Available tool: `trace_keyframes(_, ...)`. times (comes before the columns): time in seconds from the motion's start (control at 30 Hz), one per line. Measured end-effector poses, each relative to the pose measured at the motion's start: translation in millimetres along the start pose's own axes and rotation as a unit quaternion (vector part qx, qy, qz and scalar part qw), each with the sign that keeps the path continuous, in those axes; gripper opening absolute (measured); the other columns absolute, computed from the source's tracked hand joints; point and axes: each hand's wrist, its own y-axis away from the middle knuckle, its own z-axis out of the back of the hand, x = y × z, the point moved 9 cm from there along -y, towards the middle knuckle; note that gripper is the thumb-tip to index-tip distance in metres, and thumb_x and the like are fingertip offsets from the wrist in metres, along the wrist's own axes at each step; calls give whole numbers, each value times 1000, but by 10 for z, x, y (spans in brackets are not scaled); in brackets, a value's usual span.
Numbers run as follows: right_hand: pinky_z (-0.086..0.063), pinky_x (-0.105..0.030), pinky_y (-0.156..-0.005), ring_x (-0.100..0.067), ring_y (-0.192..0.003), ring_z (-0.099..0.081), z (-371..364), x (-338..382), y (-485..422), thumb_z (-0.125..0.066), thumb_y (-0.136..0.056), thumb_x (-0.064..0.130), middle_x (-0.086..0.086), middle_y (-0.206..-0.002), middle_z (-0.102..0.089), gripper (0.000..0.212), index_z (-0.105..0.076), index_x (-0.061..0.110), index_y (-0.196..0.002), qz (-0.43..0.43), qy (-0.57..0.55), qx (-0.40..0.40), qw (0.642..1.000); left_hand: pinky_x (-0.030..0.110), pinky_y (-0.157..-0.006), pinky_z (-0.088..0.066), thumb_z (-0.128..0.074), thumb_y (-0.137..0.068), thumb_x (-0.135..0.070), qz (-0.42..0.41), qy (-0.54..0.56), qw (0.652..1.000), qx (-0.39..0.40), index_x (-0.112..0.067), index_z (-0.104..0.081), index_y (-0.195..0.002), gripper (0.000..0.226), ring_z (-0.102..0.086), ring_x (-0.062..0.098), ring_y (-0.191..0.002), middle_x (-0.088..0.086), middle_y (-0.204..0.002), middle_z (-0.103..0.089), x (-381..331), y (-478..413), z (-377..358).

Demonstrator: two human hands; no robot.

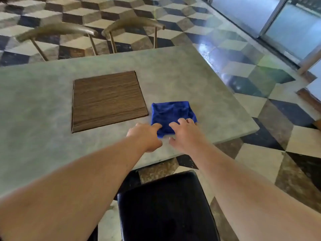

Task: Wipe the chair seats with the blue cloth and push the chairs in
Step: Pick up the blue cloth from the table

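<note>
- The blue cloth point(171, 113) lies folded on the grey table point(191, 80), just right of centre in the frame and just beside the square wood panel point(107, 100) set into the top.
- Our left hand point(145, 136) reaches the cloth's near left corner with its forefinger on the fabric. The other fingers are bent under, and we cannot tell whether it pinches the cloth.
- Our right hand point(185, 134) is spread and relaxed. Its fingertips point(184, 121) rest on the cloth's near right edge and its thumb is on the table; it grips nothing.
- A black seat point(165, 209) shows at bottom centre, partly under the table edge.
- Two chair backs point(57, 31) point(133, 23) stand beyond the table at upper left.
- The cube-patterned floor point(260, 105) runs to a glass door point(295, 26) at upper right.
</note>
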Motion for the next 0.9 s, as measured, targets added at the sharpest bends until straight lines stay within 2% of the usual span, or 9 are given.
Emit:
trace_keyframes(0.17,-46,-46,-96,-30,-115,-51,-174,9,-6,-61,-90,46,-4,-125,-53,52,-50,24,-136,23,-8,19,1000,47,-101,-51,-53,-95,-42,26,44,998,25,-29,-42,-155,63,-47,28,-137,2,-152,-51,-2,-129,-118)
trace_keyframes(0.23,-47,-45,-95,-30,-115,-51,-192,13,-4,-61,-89,48,-3,-124,-53,53,-47,23,-134,21,-21,8,1000,42,-94,-52,-52,-96,-34,17,92,996,-3,-28,-49,-150,54,-55,27,-127,2,-148,-56,13,-119,-42)
trace_keyframes(0.4,-47,-46,-98,-32,-118,-53,59,113,-2,-68,-87,58,-5,-128,-56,68,-44,19,-138,-4,-54,-40,998,31,-76,-55,-61,-86,-23,22,275,954,-119,-36,-65,-139,55,-67,15,-96,-14,-108,-72,203,225,420)
trace_keyframes(0.5,-48,-44,-92,-32,-112,-57,391,320,-22,-54,-101,38,-7,-123,-61,38,-54,16,-132,-1,-75,-90,993,22,-67,-50,-67,-79,-20,28,307,935,-175,-40,-75,-116,42,-64,3,-83,-26,-84,-67,416,552,778)
trace_keyframes(0.6,-50,-42,-82,-32,-100,-60,758,641,-30,-48,-102,25,-8,-107,-65,18,-62,16,-108,14,-107,-117,987,20,-65,-45,-70,-77,-22,44,273,940,-202,-36,-75,-115,41,-64,12,-89,-20,-89,-67,763,918,1113)
trace_keyframes(0.67,-50,-41,-76,-30,-96,-60,956,936,21,-52,-100,31,-3,-101,-65,14,-59,19,-100,20,-183,-116,976,23,-65,-45,-68,-78,-21,80,254,942,-206,-35,-75,-116,41,-63,12,-92,-16,-97,-68,1107,1204,1276)
trace_keyframes(0.77,-50,-38,-79,-23,-102,-60,1016,1742,219,-65,-82,64,3,-113,-63,54,-56,24,-117,96,-212,-34,972,24,-65,-52,-69,-76,-20,131,309,925,-179,-32,-77,-106,33,-67,8,-85,-12,-98,-74,1613,1673,1347)
trace_keyframes(0.83,-48,-38,-83,-24,-113,-58,977,2382,402,-65,-67,80,2,-125,-62,86,-51,25,-131,132,-197,7,972,32,-79,-61,-69,-69,-24,150,382,896,-170,-29,-78,-101,34,-72,12,-85,-6,-94,-77,1902,2032,1360)
trace_keyframes(0.9,-51,-39,-81,-25,-110,-61,990,3001,550,-67,-64,78,2,-121,-65,84,-52,25,-128,141,-210,8,968,34,-85,-61,-64,-59,-28,167,438,864,-182,-28,-79,-95,39,-74,17,-85,-2,-90,-78,2224,2423,1387)
